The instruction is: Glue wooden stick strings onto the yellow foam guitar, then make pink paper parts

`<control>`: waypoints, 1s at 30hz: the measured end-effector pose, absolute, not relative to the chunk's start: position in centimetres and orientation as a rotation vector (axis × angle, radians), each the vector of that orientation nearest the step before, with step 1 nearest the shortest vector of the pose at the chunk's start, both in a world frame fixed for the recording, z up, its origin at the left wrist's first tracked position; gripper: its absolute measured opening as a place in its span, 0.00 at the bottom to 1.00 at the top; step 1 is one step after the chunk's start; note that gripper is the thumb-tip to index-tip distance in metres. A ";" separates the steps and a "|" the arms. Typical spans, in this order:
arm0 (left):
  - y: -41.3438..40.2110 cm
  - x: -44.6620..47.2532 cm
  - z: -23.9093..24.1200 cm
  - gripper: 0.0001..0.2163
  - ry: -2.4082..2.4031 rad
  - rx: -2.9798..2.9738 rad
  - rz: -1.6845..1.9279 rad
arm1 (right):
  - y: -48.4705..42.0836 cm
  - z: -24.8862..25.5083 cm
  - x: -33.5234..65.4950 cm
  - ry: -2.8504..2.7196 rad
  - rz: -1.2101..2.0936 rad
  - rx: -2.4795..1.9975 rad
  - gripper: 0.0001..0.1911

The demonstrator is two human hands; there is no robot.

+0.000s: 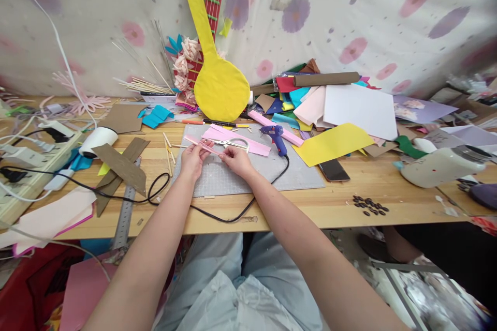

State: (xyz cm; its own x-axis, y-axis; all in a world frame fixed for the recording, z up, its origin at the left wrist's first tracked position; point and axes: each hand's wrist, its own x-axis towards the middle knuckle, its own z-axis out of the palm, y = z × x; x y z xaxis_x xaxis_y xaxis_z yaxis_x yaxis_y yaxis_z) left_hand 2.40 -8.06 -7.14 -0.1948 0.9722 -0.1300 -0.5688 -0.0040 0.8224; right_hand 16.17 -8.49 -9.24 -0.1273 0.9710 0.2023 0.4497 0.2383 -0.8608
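One narrow pink strip [210,149], pale, straight, slanting, held in both hands [192,159] [235,160]

The strip [210,149] is left of the glue gun [276,139].

Narrow pink paper strip [210,149] stands out against a grey gridded cutting mat [297,177]; far side, pink and purple flowers [295,14] pattern a white sheet [324,44].

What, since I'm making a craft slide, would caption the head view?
Left hand and right hand hold a narrow pink strip over a grey cutting mat, near scissors and a glue gun.
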 end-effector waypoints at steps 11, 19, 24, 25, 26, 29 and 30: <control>-7.7 1.7 -7.4 0.07 0.904 0.571 1.621 | -8.6 -9.0 16.4 -1.703 0.879 -1.314 0.08; -7.7 1.1 -7.6 0.06 0.834 0.612 1.574 | -8.7 -8.6 16.4 -1.689 0.920 -1.334 0.08; -7.8 1.0 -7.6 0.04 0.828 0.604 1.558 | -8.7 -8.7 16.4 -1.699 0.885 -1.368 0.09; -7.8 1.0 -7.5 0.04 0.828 0.595 1.553 | -8.7 -8.7 16.4 -1.702 0.880 -1.377 0.09; -7.8 0.9 -7.5 0.05 0.827 0.585 1.543 | -8.7 -8.7 16.3 -1.706 0.876 -1.387 0.09; -8.0 0.8 -7.2 0.07 0.811 0.571 1.505 | -8.7 -8.6 16.4 -1.716 0.881 -1.408 0.10; -8.0 0.8 -7.2 0.07 0.806 0.581 1.496 | -8.6 -8.6 16.4 -1.718 0.885 -1.411 0.10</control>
State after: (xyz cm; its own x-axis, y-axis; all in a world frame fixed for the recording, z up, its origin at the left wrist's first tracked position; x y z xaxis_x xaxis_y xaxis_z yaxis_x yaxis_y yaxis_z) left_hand 0.82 -8.02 -7.16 -0.0953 0.9896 -0.1079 -0.6348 0.0231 0.7723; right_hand 16.40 -8.64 -8.58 -0.1301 0.9853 0.1107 0.4816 0.1604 -0.8616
